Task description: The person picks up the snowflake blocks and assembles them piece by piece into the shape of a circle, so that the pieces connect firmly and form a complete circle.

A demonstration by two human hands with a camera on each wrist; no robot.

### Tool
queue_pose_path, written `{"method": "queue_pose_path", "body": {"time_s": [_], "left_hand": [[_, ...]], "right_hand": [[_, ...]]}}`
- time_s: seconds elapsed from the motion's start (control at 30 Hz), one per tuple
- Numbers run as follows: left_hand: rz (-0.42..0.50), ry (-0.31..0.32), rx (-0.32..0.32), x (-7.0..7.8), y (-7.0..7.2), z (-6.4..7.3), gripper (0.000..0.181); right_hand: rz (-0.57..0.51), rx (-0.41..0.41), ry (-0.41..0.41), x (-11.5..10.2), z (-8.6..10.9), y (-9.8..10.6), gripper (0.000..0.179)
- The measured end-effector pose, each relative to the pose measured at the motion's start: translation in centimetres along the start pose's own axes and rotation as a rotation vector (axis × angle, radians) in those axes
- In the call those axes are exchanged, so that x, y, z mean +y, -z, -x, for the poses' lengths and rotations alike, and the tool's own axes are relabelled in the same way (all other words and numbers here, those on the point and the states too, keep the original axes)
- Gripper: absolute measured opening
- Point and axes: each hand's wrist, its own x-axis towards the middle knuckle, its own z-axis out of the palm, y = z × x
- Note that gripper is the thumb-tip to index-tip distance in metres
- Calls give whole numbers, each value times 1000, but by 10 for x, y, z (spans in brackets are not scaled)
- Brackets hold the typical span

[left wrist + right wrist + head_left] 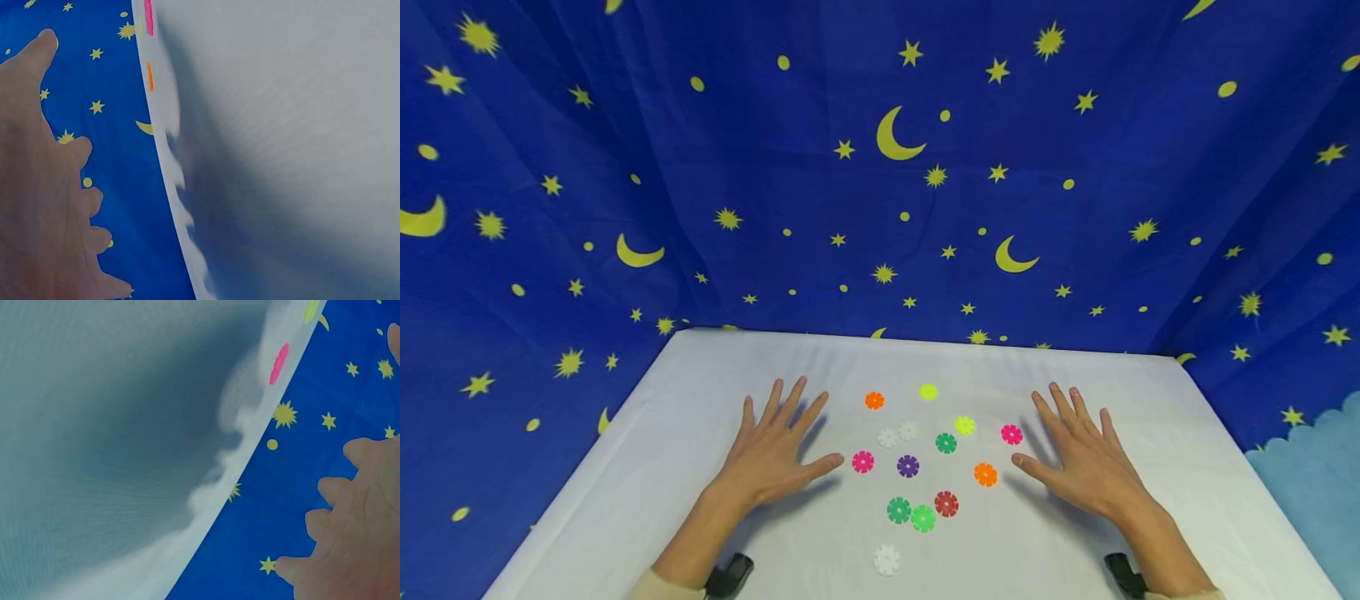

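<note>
My left hand (771,454) is spread over the left part of the white table, palm down and holding nothing. Its thumb points toward a pink notched disc (862,462). On the other side my right hand (1086,462) is spread likewise, its thumb near an orange notched disc (986,475) and its fingers beside another pink disc (1011,434). Between the hands lie several flat notched discs, among them a purple one (907,466), a red one (947,503), a light green one (923,518) and a white one (887,560). Both wrist views show shadows of spread fingers on the tabletop.
The table (700,367) has a white cover. A blue curtain (820,192) with yellow moons and stars stands behind it and along both sides. At the right edge hangs a light blue scalloped cloth (1315,475). A black wrist device (730,575) sits under the left wrist.
</note>
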Motion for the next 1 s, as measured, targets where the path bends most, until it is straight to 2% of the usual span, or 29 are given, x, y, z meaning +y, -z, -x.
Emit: {"method": "queue_pose_path", "body": {"time_s": [0.37, 0.57, 0.73, 0.83, 1.0], "left_hand": [[31, 18, 7, -1, 1, 2, 93], [14, 7, 9, 3, 1, -1, 94], [50, -2, 1, 8, 5, -2, 92], [115, -43, 1, 13, 8, -3, 87], [205, -142, 5, 24, 11, -5, 69]], "right_hand": [[-8, 15, -3, -4, 2, -1, 100], [-19, -15, 11, -8, 2, -1, 99], [-10, -29, 22, -11, 2, -1, 96], [-23, 6, 59, -13, 1, -1, 87], [-77, 89, 133, -19, -3, -2, 61]]}}
